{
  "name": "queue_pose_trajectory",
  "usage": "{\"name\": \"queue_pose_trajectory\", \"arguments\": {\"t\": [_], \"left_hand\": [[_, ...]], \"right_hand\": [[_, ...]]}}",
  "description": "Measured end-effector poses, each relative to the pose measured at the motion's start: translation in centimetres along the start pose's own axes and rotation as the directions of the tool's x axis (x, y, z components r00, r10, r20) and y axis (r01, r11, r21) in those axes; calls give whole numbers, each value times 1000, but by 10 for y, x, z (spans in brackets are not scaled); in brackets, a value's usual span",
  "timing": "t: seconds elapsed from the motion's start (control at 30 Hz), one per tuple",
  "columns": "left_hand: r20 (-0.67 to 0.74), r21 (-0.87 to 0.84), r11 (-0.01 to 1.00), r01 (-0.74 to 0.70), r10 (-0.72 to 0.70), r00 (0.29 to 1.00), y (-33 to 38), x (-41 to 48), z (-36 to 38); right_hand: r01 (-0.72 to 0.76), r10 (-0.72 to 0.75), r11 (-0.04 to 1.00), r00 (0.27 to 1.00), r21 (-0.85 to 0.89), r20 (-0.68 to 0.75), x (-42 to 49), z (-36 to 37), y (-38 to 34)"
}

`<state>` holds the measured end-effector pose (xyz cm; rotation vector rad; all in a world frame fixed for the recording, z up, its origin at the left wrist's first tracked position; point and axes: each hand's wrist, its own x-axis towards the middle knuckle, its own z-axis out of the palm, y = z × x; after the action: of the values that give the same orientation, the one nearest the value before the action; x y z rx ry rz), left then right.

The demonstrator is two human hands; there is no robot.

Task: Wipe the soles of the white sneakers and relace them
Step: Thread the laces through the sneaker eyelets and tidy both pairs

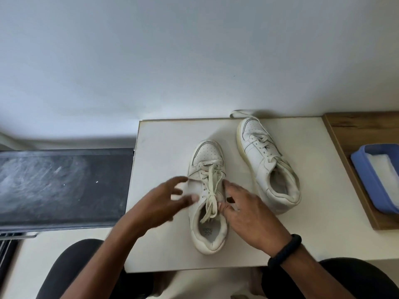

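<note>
Sneakers [207, 156], white, pair, soles down on pale table [164, 143]

Left of the hands: dark, dusty panel [64, 184]

Left hand [168, 199]: blurred, fingers spread wide, holding nothing, at the near sneaker's left side

Near sneaker [210, 236]: between the hands, lace ends [210, 209] loose over the tongue

Right hand [244, 210]: flat against its right side, fingers fairly straight, gripping nothing

Far sneaker [265, 165]: beyond the right hand, its lace [237, 114] trailing over the table's back edge

Blue tray [367, 171] with white cloth [380, 167]: well right of the hands, on a wooden top [345, 126]

Risk: a reach for the cloth may likely knock the far sneaker; the hanging lace could snag

Surface smooth; plain white wall behind
</note>
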<state>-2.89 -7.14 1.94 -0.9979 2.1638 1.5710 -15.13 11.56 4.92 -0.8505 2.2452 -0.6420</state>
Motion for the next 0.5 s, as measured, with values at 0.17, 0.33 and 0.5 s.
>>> {"name": "queue_pose_trajectory", "arguments": {"t": [0.17,0.33,0.5], "left_hand": [[257,65,996,-59,40,966,-7,-2,13],[150,195,973,-123,94,984,-3,-3,8],[81,152,977,-149,138,987,-15,-1,-19]], "right_hand": [[-74,71,996,996,48,56,-2,13,-5],[-26,26,999,1000,27,-2,12,19,-16],[60,-60,998,998,26,-7,28,31,-32]]}}
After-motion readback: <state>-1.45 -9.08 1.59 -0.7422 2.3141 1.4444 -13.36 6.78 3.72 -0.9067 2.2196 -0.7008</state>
